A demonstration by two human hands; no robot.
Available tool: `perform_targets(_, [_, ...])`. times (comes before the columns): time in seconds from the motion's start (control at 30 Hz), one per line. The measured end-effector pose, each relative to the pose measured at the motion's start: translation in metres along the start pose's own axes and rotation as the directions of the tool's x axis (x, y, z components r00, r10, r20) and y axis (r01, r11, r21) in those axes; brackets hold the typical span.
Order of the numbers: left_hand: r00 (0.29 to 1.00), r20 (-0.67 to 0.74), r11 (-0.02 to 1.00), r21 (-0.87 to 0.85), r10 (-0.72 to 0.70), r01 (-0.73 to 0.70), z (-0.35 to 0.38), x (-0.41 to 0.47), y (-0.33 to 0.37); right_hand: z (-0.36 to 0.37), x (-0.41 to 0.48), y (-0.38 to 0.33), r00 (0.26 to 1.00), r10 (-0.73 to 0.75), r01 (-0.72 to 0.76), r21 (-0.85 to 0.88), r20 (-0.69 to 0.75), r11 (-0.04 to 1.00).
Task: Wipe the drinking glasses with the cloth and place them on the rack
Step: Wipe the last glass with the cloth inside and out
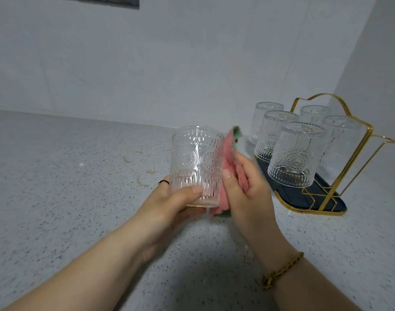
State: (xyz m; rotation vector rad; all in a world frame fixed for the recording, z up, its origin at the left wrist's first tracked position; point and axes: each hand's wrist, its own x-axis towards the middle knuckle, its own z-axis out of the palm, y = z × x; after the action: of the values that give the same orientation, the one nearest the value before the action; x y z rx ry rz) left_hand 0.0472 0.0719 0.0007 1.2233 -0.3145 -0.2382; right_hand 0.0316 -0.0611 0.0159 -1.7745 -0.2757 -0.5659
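My left hand (pixel 169 205) grips an upright clear embossed drinking glass (pixel 195 158) near its base, thumb across the front. My right hand (pixel 248 189) holds a pink cloth with green edging (pixel 231 158) pressed against the glass's right side. Both are raised above the speckled counter. To the right stands the rack (pixel 326 198), a dark tray with a gold wire frame and handle. Several matching glasses (pixel 293 158) sit upside down on it.
The speckled grey counter (pixel 79 176) runs back to a white wall, with a corner wall just behind the rack. A few yellowish stains (pixel 140 180) mark the counter left of my hands. A bracelet is on my right wrist.
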Motion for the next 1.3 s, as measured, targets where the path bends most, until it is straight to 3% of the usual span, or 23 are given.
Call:
perform_targets(0.17, [0.990,-0.138,0.999,-0.046,-0.019,0.013,-0.008,0.006,0.001,0.007,-0.004,0.005,0.997,0.040,-0.035,-0.076,0.062,0.996])
perform_targets(0.37, [0.994,-0.109,1.000,-0.003,-0.007,0.007,-0.010,0.006,0.003,0.010,-0.009,-0.004,0.983,-0.184,0.185,-0.109,0.017,0.977])
perform_targets(0.5, [0.998,0.051,0.999,0.021,0.030,-0.031,-0.005,0.000,0.001,-0.001,-0.004,-0.008,0.995,-0.063,0.065,0.022,-0.077,0.998])
perform_targets(0.57, [0.997,0.071,0.999,0.016,0.039,-0.040,-0.005,0.000,0.001,-0.002,-0.003,-0.008,0.999,0.028,-0.023,0.113,-0.042,0.993])
perform_targets(0.7, [1.000,0.011,1.000,0.009,0.001,-0.001,-0.013,0.004,0.001,0.004,-0.005,-0.006,0.992,0.107,-0.113,0.100,0.064,0.988])
perform_targets(0.9, [1.000,-0.004,0.999,0.038,-0.007,0.007,-0.015,0.004,0.002,0.005,-0.005,-0.004,0.990,0.138,-0.142,0.129,0.039,0.981])
perform_targets(1.0, [0.988,-0.148,0.996,0.082,0.038,-0.026,-0.016,0.006,0.003,0.004,-0.006,-0.007,0.991,0.129,-0.134,0.161,0.042,0.978])
perform_targets(1.1, [0.969,-0.245,0.997,0.078,0.017,0.002,-0.013,0.009,0.002,0.004,-0.007,-0.006,0.995,0.090,-0.094,0.115,0.036,0.989])
perform_targets(1.23, [0.974,-0.190,0.993,-0.021,-0.120,0.118,-0.006,0.009,-0.002,0.010,-0.007,0.004,0.999,-0.014,0.016,-0.035,0.049,0.999])
perform_targets(1.3, [0.984,-0.131,0.993,-0.010,-0.121,0.121,-0.007,0.008,-0.005,0.013,-0.009,0.008,0.995,-0.082,0.089,-0.125,0.061,0.988])
